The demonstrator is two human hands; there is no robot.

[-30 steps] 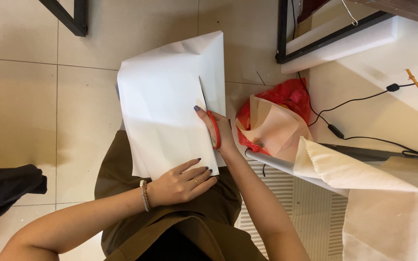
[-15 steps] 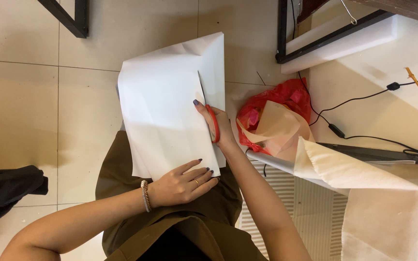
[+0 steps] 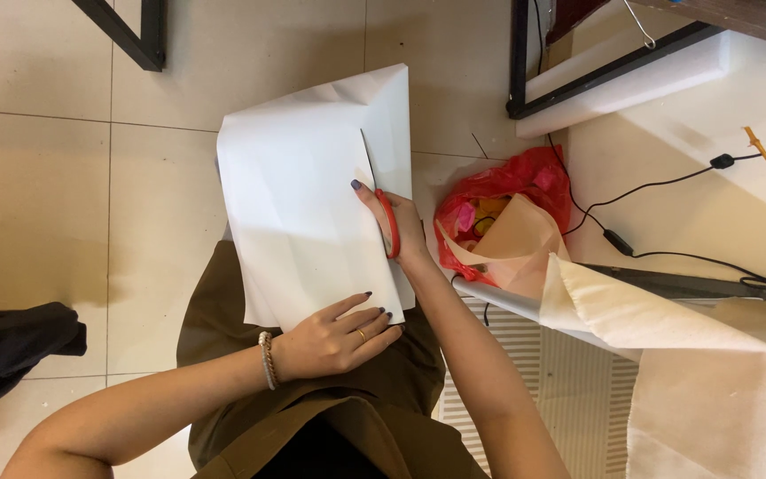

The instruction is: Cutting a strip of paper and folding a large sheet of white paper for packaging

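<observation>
Cutting up through a large white sheet of paper [image 3: 303,204] with red-handled scissors [image 3: 389,223] — the right hand [image 3: 396,226] closed through the handle loops, fingers curled round them, blades hidden under the sheet's right part; advancing a little further up the slit than a second ago, the dark-nailed fingertip now sitting higher along the cut line near the folded right edge; pressing down with the left hand [image 3: 334,337] at the sheet's lower edge, fingers laid flat and slightly spread on the paper, pinching nothing, and staying just where it was before; keeping the sheet on the lap, over the brown skirt [image 3: 223,355], its upper part hanging out above the tiled floor [image 3: 64,222]; lengthening the cut, probably — though the blades' opening cannot be told from this view; lying untouched just beside the right wrist, a red plastic bag [image 3: 507,191] stuffed with pale scraps, and beyond it black cables [image 3: 667,257] on a white surface.
</observation>
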